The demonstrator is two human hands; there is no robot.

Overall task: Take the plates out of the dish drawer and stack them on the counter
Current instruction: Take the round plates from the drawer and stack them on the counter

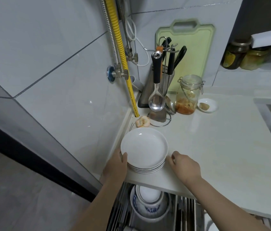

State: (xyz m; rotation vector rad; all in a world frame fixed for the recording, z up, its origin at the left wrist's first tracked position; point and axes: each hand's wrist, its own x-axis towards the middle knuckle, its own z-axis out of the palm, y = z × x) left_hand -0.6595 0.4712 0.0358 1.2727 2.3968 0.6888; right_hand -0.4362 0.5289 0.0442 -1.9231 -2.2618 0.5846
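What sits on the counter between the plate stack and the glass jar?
Head view: between the plate stack and the glass jar stand the wire base and hanging spoon of the utensil rack; otherwise the counter is bare.

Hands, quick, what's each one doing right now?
Left hand: gripping the rim of the stack of white plates.
Right hand: open, beside the stack; contact cannot be told.

Plates [144, 147] glossy white ceramic; counter [214, 147] smooth, pale, stone-like; ladle [156, 101] polished metal; jar [189, 94] clear glass.
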